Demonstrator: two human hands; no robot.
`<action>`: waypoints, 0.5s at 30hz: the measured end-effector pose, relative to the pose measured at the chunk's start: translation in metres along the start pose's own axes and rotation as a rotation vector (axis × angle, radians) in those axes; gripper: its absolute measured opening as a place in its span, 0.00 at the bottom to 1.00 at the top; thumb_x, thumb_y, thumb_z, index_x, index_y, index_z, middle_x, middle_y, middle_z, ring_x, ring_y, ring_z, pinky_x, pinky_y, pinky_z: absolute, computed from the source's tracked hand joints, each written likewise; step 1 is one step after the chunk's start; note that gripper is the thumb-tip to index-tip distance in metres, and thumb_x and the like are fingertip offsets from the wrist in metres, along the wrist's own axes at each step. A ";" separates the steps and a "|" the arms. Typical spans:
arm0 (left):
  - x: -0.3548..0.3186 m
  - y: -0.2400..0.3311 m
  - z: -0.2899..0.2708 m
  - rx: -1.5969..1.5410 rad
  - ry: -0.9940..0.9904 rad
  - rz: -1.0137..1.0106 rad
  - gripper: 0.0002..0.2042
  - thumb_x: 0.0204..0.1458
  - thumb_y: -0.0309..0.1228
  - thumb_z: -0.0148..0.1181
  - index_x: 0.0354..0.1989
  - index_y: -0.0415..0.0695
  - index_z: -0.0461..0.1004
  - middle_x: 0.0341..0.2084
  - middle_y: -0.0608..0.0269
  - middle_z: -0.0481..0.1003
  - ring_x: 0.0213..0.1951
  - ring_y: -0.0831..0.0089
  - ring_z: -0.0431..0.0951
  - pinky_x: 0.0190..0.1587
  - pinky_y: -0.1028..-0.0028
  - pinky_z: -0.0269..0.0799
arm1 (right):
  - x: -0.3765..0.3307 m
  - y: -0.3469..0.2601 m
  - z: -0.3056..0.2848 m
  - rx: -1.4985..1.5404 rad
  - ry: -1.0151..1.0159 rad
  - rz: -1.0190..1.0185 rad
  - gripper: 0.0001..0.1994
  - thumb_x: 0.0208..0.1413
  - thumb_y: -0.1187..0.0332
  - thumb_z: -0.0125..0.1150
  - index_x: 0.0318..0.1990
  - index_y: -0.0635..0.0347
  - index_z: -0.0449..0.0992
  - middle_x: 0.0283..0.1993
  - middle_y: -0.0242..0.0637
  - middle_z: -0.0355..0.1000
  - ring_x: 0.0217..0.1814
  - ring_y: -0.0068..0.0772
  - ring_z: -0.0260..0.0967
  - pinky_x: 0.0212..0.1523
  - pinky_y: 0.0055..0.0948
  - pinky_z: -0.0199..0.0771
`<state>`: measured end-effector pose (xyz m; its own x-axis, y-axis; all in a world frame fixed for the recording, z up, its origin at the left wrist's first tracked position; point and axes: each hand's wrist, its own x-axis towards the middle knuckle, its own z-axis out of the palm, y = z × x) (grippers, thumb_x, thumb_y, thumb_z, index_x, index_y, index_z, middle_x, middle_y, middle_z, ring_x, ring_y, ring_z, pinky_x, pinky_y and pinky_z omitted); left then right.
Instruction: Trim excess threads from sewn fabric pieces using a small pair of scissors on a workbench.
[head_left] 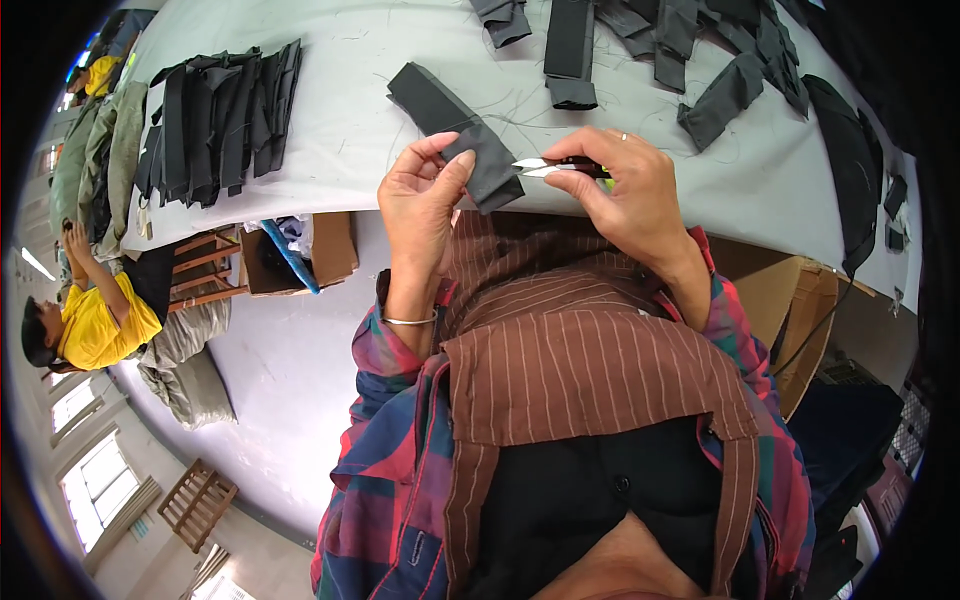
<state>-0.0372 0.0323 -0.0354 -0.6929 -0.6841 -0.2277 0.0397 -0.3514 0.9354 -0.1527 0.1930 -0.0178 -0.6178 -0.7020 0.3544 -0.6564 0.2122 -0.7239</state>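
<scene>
My left hand (428, 195) pinches a dark grey folded fabric strip (450, 125) between thumb and fingers, near its close end. The strip slants away to the upper left over the white table. In my right hand (628, 190) is a small pair of thread snips (545, 167) with bright blades and a dark handle. Their tips point left at the strip's edge, and the blades look slightly apart. Loose dark threads trail from the strip; whether the blades touch one cannot be made out.
A row of stacked dark strips (215, 125) lies at the left of the white table (350, 60). More loose strips (570, 60) are scattered at the far right. Cardboard boxes (335, 250) stand below the table edge. A person in yellow (110, 320) works at the far left.
</scene>
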 end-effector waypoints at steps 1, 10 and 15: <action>0.000 0.001 0.000 0.002 -0.008 -0.014 0.11 0.48 0.18 0.63 0.41 0.34 0.73 0.23 0.71 0.70 0.22 0.87 0.68 0.23 0.87 0.62 | 0.000 0.001 0.000 -0.001 0.001 0.000 0.06 0.46 0.64 0.66 0.29 0.51 0.76 0.20 0.30 0.70 0.24 0.34 0.66 0.28 0.31 0.61; 0.001 0.005 -0.003 -0.034 -0.022 -0.069 0.11 0.50 0.20 0.62 0.42 0.35 0.73 0.22 0.71 0.71 0.21 0.88 0.67 0.21 0.88 0.60 | 0.005 -0.003 -0.005 0.098 -0.037 0.008 0.08 0.45 0.66 0.67 0.32 0.53 0.76 0.23 0.31 0.71 0.26 0.34 0.68 0.30 0.29 0.65; -0.015 0.034 0.017 0.035 -0.121 -0.089 0.09 0.54 0.23 0.58 0.43 0.36 0.73 0.22 0.72 0.71 0.20 0.87 0.66 0.22 0.86 0.60 | 0.015 -0.008 -0.005 0.233 -0.056 -0.122 0.08 0.45 0.73 0.67 0.33 0.58 0.75 0.25 0.33 0.71 0.27 0.26 0.69 0.28 0.23 0.66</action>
<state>-0.0377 0.0414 0.0046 -0.7747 -0.5682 -0.2776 -0.0497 -0.3829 0.9225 -0.1585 0.1842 -0.0034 -0.5108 -0.7508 0.4189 -0.6030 -0.0344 -0.7970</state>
